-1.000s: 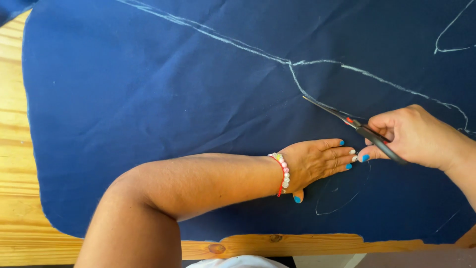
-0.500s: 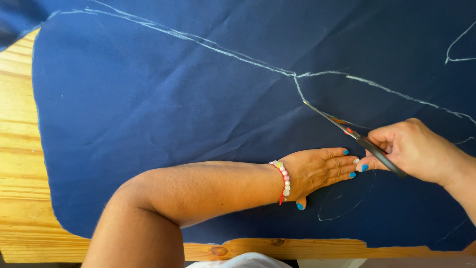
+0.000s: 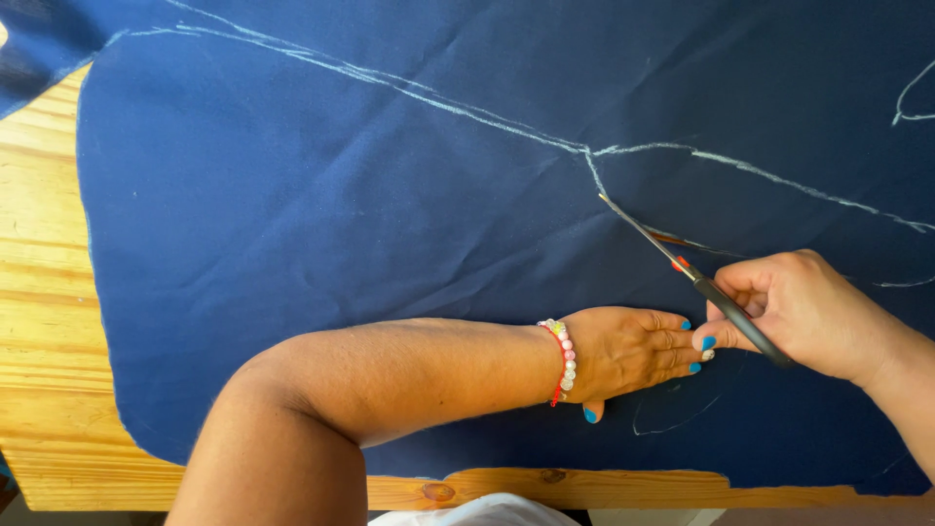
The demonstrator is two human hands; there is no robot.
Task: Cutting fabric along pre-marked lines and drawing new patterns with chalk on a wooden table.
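A large navy blue fabric (image 3: 390, 214) lies flat on a wooden table (image 3: 39, 292), marked with white chalk lines (image 3: 467, 105). My right hand (image 3: 808, 312) grips black-handled scissors (image 3: 682, 268), whose blades point up-left along a chalk line, with a cut slit trailing beside them. My left hand (image 3: 628, 351) lies flat on the fabric just left of the scissors, fingers together, pressing the cloth down. It wears a beaded bracelet (image 3: 563, 360) at the wrist, and the nails are painted blue.
Bare wood shows along the left side and the near edge (image 3: 584, 485) of the table. More chalk curves mark the fabric at the far right (image 3: 911, 97) and below my left hand (image 3: 672, 424). The fabric's cut edge curves down the left (image 3: 93, 292).
The scissors' blades have advanced a little up-left along the chalk line. My left hand stays pressed on the fabric beside them.
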